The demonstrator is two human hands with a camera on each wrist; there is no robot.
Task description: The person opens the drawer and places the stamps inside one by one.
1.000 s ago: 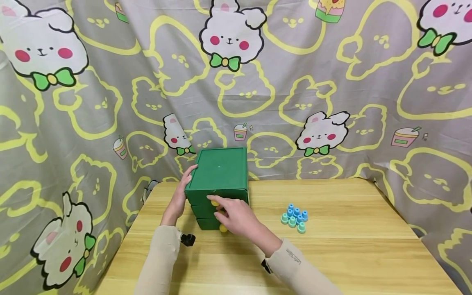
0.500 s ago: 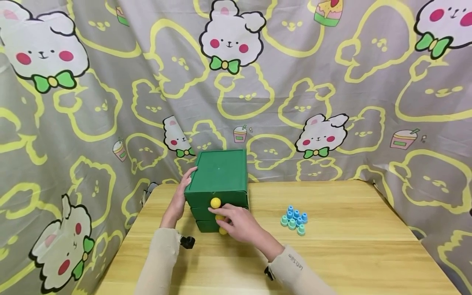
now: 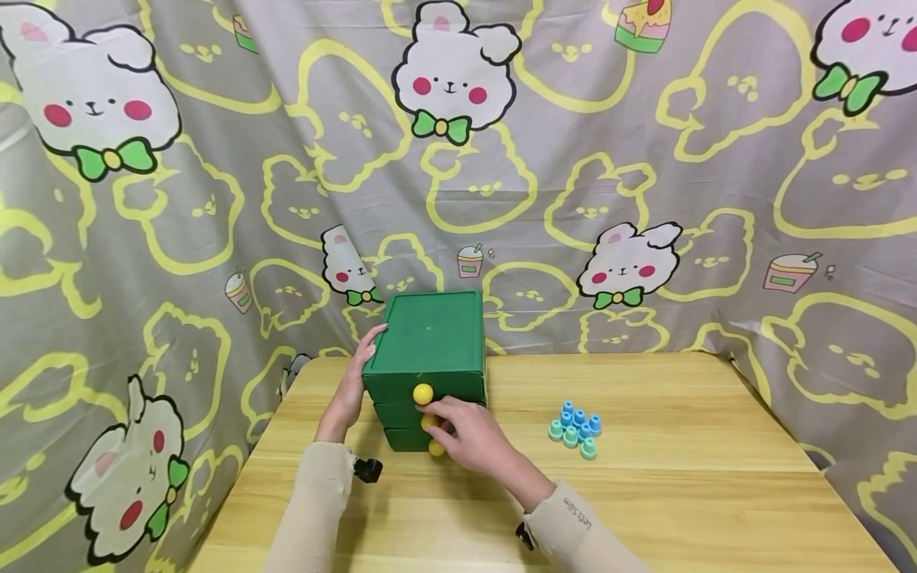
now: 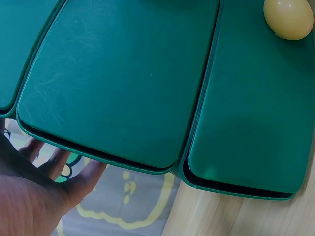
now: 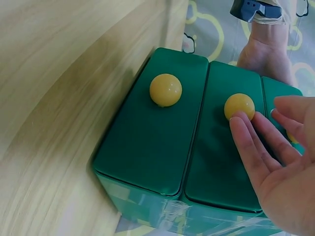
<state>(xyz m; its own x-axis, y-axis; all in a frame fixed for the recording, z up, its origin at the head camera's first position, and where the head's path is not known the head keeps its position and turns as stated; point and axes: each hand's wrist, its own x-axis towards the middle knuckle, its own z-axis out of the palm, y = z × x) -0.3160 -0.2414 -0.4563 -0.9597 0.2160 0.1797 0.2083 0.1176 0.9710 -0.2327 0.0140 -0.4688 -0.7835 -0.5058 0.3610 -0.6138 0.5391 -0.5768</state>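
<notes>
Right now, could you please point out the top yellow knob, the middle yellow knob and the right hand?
Top yellow knob [image 3: 423,394]: head view, middle of its ball.
Middle yellow knob [image 5: 239,104]: right wrist view, on its rounded front.
Right hand [image 3: 471,434]: head view, back of the hand.

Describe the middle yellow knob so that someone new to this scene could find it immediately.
On the wooden table stands a green drawer unit, three drawers high. Look at the middle drawer, by the right hand. Its round yellow knob alone sits between two others, the top knob and bottom knob.
</notes>
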